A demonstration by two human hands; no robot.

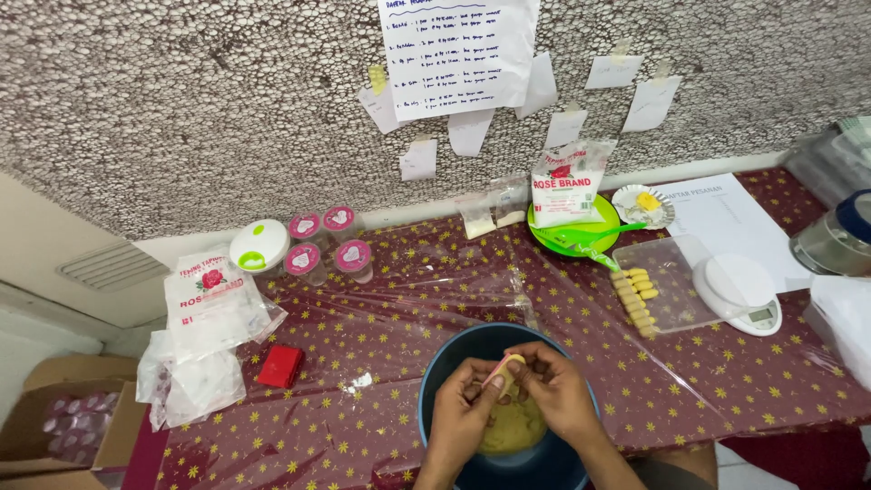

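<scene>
My left hand (464, 404) and my right hand (556, 388) meet over a dark blue bowl (443, 372) at the table's front edge. Together they pinch a small pale yellow piece of dough (504, 367) between the fingertips. More yellow dough (513, 428) lies in the bottom of the bowl, partly hidden by my hands. To the right, a clear tray (685, 295) holds a row of several shaped yellow dough pieces (635, 295) along its left side.
A white kitchen scale (739, 289), a green plate (603, 222) carrying a flour bag (562, 186), pink-lidded cups (322, 240), a white round container (259, 245), more flour bags (213, 299), a red box (279, 365) and paper notes (458, 54) on the wall surround me.
</scene>
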